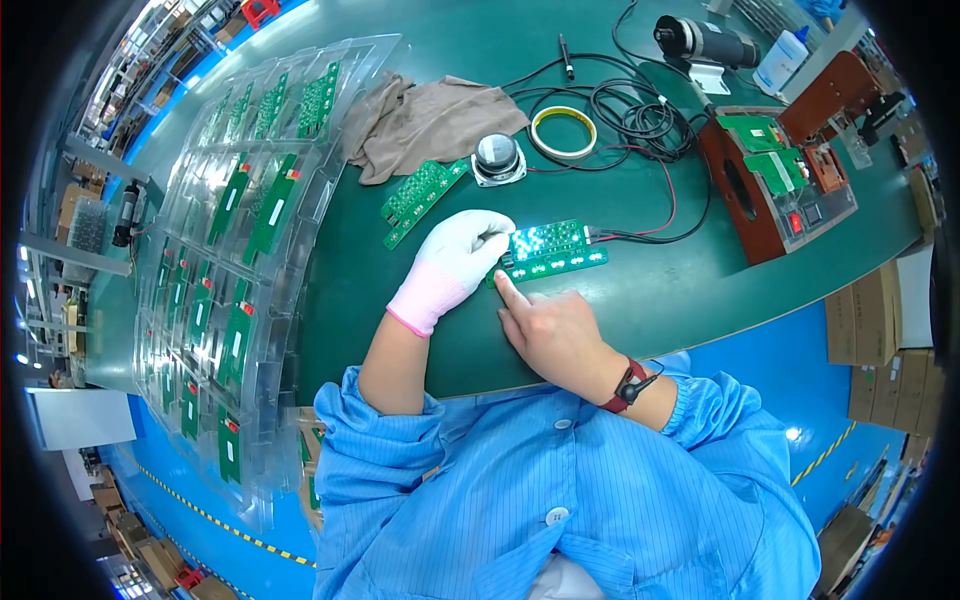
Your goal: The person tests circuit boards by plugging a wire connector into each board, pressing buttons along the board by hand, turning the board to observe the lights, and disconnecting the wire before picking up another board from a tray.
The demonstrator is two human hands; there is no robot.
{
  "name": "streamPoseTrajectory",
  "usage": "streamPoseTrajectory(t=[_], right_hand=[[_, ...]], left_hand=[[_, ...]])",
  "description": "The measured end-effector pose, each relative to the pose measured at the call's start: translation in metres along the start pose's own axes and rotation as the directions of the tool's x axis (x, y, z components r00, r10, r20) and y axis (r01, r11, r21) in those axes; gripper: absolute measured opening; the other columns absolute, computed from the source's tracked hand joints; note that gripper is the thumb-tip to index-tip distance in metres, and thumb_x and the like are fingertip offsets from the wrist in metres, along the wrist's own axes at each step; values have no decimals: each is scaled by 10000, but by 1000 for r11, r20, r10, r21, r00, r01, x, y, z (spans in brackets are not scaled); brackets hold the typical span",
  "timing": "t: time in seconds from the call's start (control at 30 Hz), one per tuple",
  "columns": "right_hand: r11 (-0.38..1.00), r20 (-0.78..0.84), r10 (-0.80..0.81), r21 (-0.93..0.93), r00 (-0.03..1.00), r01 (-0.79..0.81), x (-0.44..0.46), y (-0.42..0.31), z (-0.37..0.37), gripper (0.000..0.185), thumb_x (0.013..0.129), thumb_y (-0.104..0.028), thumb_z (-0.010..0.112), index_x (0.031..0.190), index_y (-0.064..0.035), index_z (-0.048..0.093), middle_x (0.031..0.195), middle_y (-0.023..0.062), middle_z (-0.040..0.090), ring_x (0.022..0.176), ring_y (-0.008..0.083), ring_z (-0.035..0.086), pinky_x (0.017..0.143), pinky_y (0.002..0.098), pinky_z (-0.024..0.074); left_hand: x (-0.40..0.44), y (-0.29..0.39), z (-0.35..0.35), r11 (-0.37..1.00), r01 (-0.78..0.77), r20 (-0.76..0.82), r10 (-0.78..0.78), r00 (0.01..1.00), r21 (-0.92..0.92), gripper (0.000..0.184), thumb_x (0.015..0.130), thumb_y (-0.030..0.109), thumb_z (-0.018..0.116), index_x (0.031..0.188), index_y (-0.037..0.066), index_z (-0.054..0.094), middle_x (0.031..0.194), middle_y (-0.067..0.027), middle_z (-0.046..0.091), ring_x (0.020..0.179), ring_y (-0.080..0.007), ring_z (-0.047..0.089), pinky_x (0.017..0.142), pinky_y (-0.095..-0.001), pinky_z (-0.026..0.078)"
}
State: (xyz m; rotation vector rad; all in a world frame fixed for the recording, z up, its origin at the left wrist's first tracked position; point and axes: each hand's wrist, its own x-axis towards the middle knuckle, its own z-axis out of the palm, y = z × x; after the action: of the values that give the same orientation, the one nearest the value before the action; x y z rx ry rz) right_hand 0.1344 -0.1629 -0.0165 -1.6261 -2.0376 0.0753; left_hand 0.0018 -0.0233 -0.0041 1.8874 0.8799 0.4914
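Observation:
My left hand (452,262), in a white and pink glove, is closed at the left end of a green circuit board (550,240), its thumb and fingers pinched together there. Bright white lights glow on that board, and a cable joins its right end. Along the near side runs a narrower board strip (565,264) with a row of lit spots. My bare right hand (552,328) wears a red wrist strap (628,386); its index finger stretches to the strip's left end while the other fingers curl loosely, holding nothing. Another green board (424,200) lies beyond the glove.
Clear plastic trays (320,190) of circuit boards stand at left. Behind my hands are a brown cloth (430,120), round speaker (497,158), yellow tape roll (563,133) and coiled black cable (635,115). A red-brown test fixture (735,190) stands right, near a white bottle (782,60).

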Motion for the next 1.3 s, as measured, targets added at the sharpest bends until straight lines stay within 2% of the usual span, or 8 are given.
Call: streamPoseTrajectory(t=[0.17, 0.27, 0.5, 0.57, 0.67, 0.77, 0.97, 1.3], right_hand=[[990, -23, 143, 18, 989, -143, -15, 2, -11, 517, 903, -184, 651, 1353, 48, 548, 634, 54, 618, 509, 232, 593, 523, 386, 455], [985, -14, 171, 3, 985, -171, -18, 5, -16, 487, 908, -186, 640, 1323, 58, 575, 629, 62, 629, 508, 233, 600, 521, 387, 458], [984, 33, 160, -80, 987, -157, -13, 8, -11, 421, 913, -202, 629, 1250, 49, 638, 594, 68, 621, 487, 231, 597, 513, 389, 469], [985, 19, 159, -64, 987, -157, -14, 8, -13, 401, 905, -182, 637, 1240, 39, 645, 597, 68, 622, 490, 231, 601, 513, 390, 471], [988, -88, 143, 69, 986, -137, -18, 10, -19, 347, 893, -147, 647, 1198, 19, 664, 610, 77, 629, 506, 247, 610, 520, 397, 477], [975, -119, 146, 184, 982, -123, -21, 13, -21, 268, 885, -125, 653, 1123, -4, 686, 632, 86, 642, 531, 265, 622, 526, 410, 481], [972, -120, 127, 212, 985, -99, -22, 16, -12, 171, 889, -138, 650, 1011, -32, 705, 660, 92, 661, 570, 273, 644, 538, 418, 496], [969, -122, 132, 226, 984, -102, -22, 18, -11, 150, 890, -154, 647, 962, -36, 706, 679, 96, 673, 588, 269, 655, 555, 411, 512]], left_hand=[[0, 0, 0, 1000, -9, -11, 9, 1000, 5, 254, 931, 170, 662, 1105, -14, 684, 982, -58, 682, 856, -107, 632, 786, -268, 519], [-1, 0, 1, 1000, -2, -17, 2, 1000, -6, 249, 933, 165, 659, 1105, -13, 683, 979, -57, 682, 852, -105, 632, 782, -264, 519], [-1, 0, 1, 1000, -9, -18, 8, 1000, -25, 241, 934, 152, 661, 1110, -11, 681, 973, -53, 681, 845, -99, 628, 776, -257, 516], [-1, 0, 2, 999, -3, -10, 2, 1000, -40, 240, 937, 148, 660, 1115, -12, 679, 973, -50, 680, 844, -96, 625, 776, -254, 514], [0, -2, 1, 999, 7, -2, -7, 1000, -50, 243, 941, 145, 657, 1125, -13, 674, 975, -44, 678, 844, -91, 620, 774, -251, 512], [-2, -4, 2, 1000, 5, -2, -5, 1000, -31, 248, 943, 142, 655, 1134, -14, 670, 979, -42, 678, 847, -89, 618, 775, -251, 512], [-1, -1, 1, 1000, 4, -12, -5, 1000, -26, 248, 941, 137, 658, 1137, -14, 670, 987, -43, 680, 859, -91, 621, 780, -253, 513], [-1, 1, 3, 999, 18, -26, -19, 999, -32, 230, 937, 143, 672, 1107, -11, 681, 958, -36, 683, 836, -83, 614, 753, -242, 504]])
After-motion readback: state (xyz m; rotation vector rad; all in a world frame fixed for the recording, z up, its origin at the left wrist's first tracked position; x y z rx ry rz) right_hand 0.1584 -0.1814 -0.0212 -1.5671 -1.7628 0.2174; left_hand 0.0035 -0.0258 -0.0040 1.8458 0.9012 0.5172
